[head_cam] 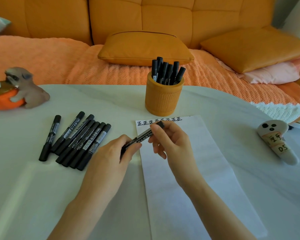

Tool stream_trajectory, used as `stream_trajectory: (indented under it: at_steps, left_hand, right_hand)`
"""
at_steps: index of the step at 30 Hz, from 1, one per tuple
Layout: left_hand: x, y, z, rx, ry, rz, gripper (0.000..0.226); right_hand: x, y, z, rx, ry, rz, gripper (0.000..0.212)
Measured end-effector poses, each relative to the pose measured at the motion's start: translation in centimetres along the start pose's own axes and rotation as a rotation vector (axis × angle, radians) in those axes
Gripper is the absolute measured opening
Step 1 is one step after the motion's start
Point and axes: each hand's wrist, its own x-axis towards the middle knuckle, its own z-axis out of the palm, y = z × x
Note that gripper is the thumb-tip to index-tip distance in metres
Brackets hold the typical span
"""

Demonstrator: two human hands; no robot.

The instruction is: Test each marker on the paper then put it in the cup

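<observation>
A black marker [143, 135] hangs slanted above the near end of the white paper [194, 167], held by both hands. My left hand [111, 153] grips its lower end; my right hand [170, 139] pinches the upper part near the cap. A row of black written characters [159, 121] runs along the paper's far edge. Just beyond the paper stands the orange cup [163, 99] with several black markers [166, 71] upright in it. Several more markers [76, 141] lie in a loose pile on the table, left of my left hand.
A dog figurine hugging an orange bowl [16, 89] sits at the table's far left. A white ghost-faced object with labels [275, 142] lies at the right. An orange sofa with cushions [145, 47] runs behind the white table [33, 187].
</observation>
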Motion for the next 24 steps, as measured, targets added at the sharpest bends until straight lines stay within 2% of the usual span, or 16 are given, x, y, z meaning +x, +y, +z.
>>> stream_trajectory:
  at_steps: [24]
  left_hand:
    - [-0.25,1.07,-0.30,-0.093,-0.094,-0.110,0.053]
  right_hand:
    - [0.09,-0.06,-0.19,0.052,-0.034,0.038,0.014]
